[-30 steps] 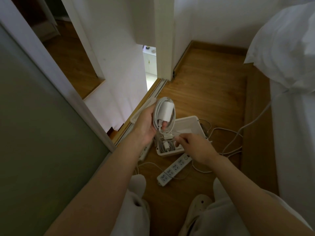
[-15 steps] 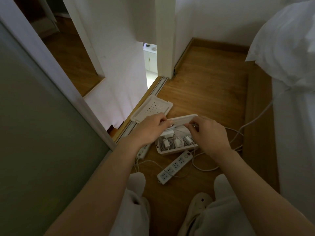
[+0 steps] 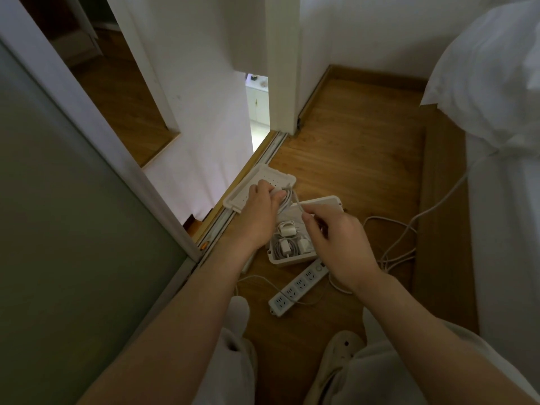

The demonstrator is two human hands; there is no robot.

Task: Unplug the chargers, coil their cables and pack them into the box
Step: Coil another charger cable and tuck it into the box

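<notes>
A white box [image 3: 295,260] stands open on the wooden floor, with several white chargers and coiled cables [image 3: 287,245] inside. My left hand [image 3: 258,213] grips a coiled white charger cable [image 3: 285,200] above the box's far left end. My right hand [image 3: 340,242] hovers over the box's right side and pinches the loose end of that cable [image 3: 298,204] between thumb and fingers. Most of the held charger is hidden by my left hand.
The box's perforated white lid [image 3: 263,188] lies by the sliding-door track. A white power strip [image 3: 298,287] lies in front of the box, with loose white cables [image 3: 400,244] trailing right toward the bed [image 3: 502,200]. My slippered feet [image 3: 339,349] are below.
A second ago my left hand held the coiled charger up high. It came down to the box, and now sits slightly higher while my right hand pinches the cable's loose end.
</notes>
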